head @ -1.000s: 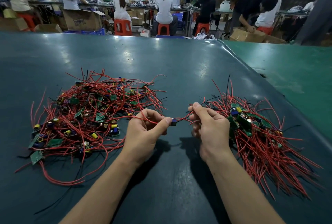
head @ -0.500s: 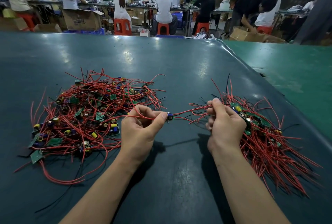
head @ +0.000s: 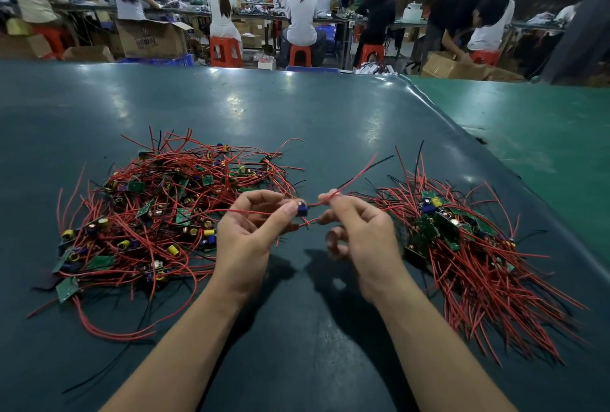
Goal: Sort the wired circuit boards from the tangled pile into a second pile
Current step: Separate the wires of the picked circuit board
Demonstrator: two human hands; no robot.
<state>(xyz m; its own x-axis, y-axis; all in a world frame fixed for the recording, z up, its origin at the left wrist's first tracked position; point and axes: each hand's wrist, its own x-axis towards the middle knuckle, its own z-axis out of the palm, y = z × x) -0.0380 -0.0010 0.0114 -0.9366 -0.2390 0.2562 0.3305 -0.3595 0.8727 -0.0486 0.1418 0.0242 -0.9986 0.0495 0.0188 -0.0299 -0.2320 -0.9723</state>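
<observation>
**Board held between two piles, wires running right**

Hands meet over the dark green table (head: 330, 107), midway between the tangled pile (head: 165, 213) on the person's left and the sorted pile (head: 468, 246) on the right. The left hand (head: 251, 233) pinches a small wired circuit board (head: 301, 209) between thumb and fingertips — only its blue component shows clearly. The right hand (head: 359, 236) has its fingers curled round the board's red wires (head: 350, 180), one strand passing over the forefinger and rising up and to the right, another gripped lower down.

What matters for the next move, as I judge it, is direction: the board's leads already stretch rightward, along the line joining the two heaps, and the right hand is much the nearer to the sorted pile. One thin red lead seems to run back from the left hand toward the tangle — whether it is caught there I cannot tell. If it is free, the board need only travel right, wires first.
</observation>
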